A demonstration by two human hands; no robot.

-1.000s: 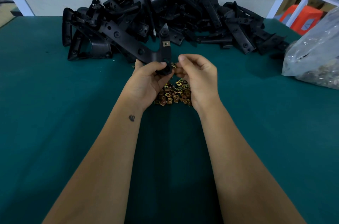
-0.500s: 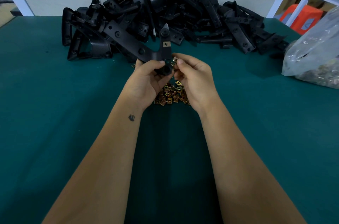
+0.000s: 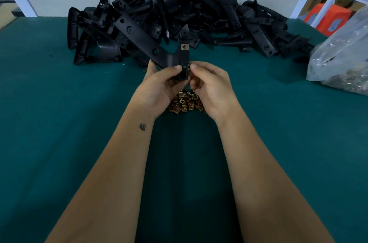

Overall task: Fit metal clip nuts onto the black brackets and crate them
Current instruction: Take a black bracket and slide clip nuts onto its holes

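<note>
My left hand [image 3: 159, 88] grips the lower end of a black V-shaped bracket [image 3: 151, 47] held up over the table. One brass clip nut [image 3: 184, 46] sits on the bracket's upright arm. My right hand [image 3: 211, 85] has its fingers curled against the bracket's right edge near the bottom; whatever they pinch is hidden. Beneath both hands lies a small heap of brass clip nuts [image 3: 185, 103] on the green table [image 3: 59, 123].
A big pile of black brackets [image 3: 179, 13] fills the back of the table against the wall. A clear plastic bag of small parts [image 3: 342, 59] lies at the right edge. An orange stool [image 3: 326, 17] and a white frame stand beyond the table's right corner.
My right hand has moved in from the clip-nut heap and closed against the bracket's lower right edge. The bracket and my left hand have barely shifted.
</note>
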